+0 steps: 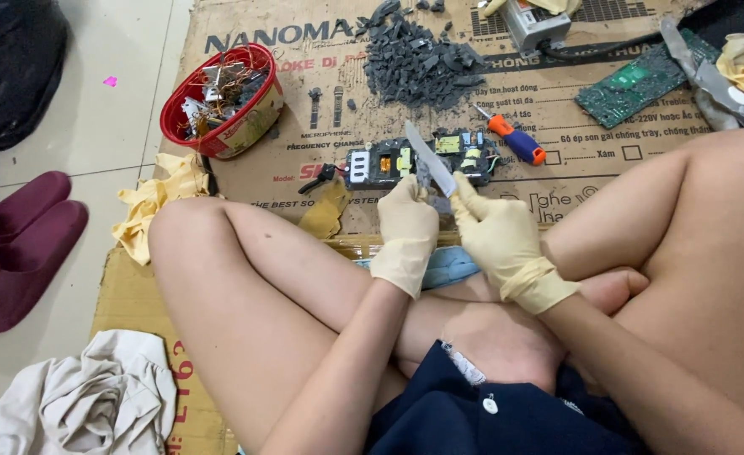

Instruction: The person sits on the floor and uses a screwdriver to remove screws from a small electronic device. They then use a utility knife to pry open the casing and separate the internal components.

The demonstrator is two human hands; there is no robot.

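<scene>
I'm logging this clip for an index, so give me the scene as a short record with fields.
setting: person sitting cross-legged on flattened cardboard on a tiled floor
left hand: gloved, gripping a small piece at the knife
right hand: gloved, holding the knife, blade pointing away
just ahead: black circuit board, orange-handled screwdriver
further out: pile of dark grey fragments, green circuit board
left side: red bowl of wire and metal scraps
</scene>
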